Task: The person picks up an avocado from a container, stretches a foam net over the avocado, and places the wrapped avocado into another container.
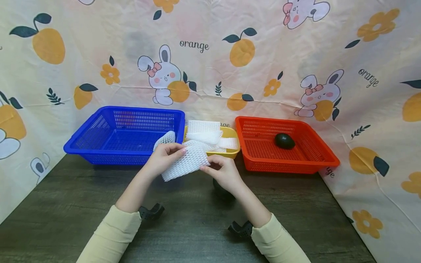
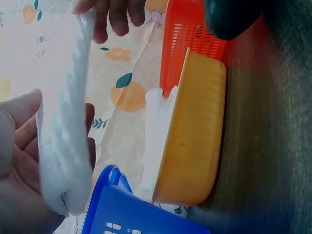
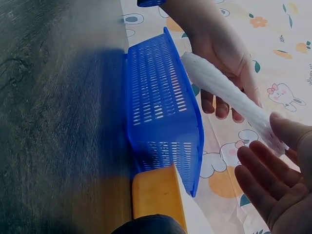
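A flattened white foam net sleeve is stretched between my two hands above the table. My left hand pinches its left part, thumb in front and fingers behind, as the left wrist view also shows. With thumb and forefinger my right hand pinches the sleeve's right end; its other fingers are spread in the right wrist view. A dark green oval fruit, like an avocado, lies on the table below my right hand, partly hidden by it. Another piece of white foam net shows in the blue basket behind my left hand.
The blue basket stands at the back left. Beside it a yellow basket holds several white foam sleeves. At the back right, a red basket contains another dark green fruit. A patterned cloth hangs behind.
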